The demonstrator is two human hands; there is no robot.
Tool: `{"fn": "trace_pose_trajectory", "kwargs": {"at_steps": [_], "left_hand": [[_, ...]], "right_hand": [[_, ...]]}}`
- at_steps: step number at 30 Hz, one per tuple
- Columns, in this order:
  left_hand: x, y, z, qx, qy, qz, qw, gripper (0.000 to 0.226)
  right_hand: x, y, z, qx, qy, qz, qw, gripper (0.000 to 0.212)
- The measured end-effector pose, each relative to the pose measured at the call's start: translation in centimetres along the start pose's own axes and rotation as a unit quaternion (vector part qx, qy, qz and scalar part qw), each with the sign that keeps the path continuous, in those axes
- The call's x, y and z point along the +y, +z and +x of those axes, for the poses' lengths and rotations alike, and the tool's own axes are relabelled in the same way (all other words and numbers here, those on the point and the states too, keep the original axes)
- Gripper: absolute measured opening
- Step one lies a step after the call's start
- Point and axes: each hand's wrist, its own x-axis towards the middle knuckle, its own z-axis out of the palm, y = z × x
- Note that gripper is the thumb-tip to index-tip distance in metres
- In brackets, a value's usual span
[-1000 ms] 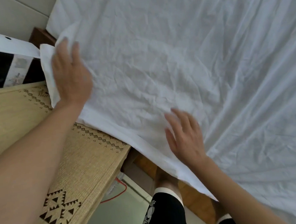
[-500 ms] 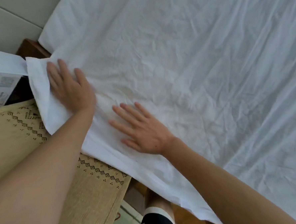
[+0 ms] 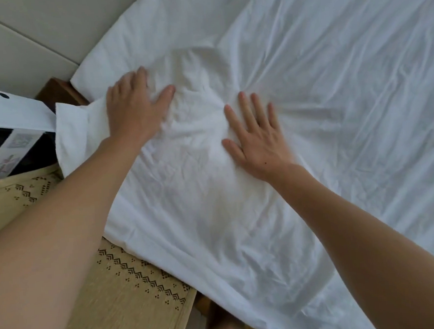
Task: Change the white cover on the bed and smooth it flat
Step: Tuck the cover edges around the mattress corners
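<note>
Left hand (image 3: 134,111): now flat, fingers spread, further up the white cover (image 3: 309,107)
Right hand (image 3: 256,139): open palm, moved beside it, gripping nothing

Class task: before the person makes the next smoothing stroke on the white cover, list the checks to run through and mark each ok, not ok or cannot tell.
1. Both hands flat and open on the white cover: left hand, right hand - ok.
2. Fabric between the hands smooth - not ok, bunched wrinkles.
3. Corner flap lying flat on the bed - not ok, it hangs toward the paper bag.
4. Near edge clear of the woven mat - not ok, overlapping.
5. Far side straight - cannot tell.
</note>
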Motion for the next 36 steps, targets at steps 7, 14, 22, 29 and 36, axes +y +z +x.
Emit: {"fn": "trace_pose_trajectory", "kwargs": {"at_steps": [7, 14, 22, 29, 36], "left_hand": [[1.8, -2.2, -3.8, -0.131, 0.005, -0.03, 0.991, 0.076], [4.3, -2.8, -9.1, 0.003, 0.019, 0.02, 1.0, 0.034], [9.3, 2.4, -21.1, 0.041, -0.024, -0.036, 0.998, 0.035], [9.6, 3.2, -23.5, 0.103, 0.022, 0.033, 0.994, 0.048], [8.2, 1.8, -25.9, 0.045, -0.02, 0.14, 0.989, 0.028]], "right_hand": [[0.3, -1.5, 0.0, -0.002, -0.002, 0.067, 0.998, 0.072], [4.4, -10.5, 3.9, 0.179, -0.042, -0.063, 0.981, 0.095], [4.9, -13.9, 5.5, -0.086, -0.202, -0.266, 0.939, 0.072], [8.3, -11.5, -0.8, 0.011, -0.182, -0.237, 0.954, 0.018], [12.1, -8.2, -7.3, 0.085, -0.141, -0.189, 0.968, 0.018]]}}
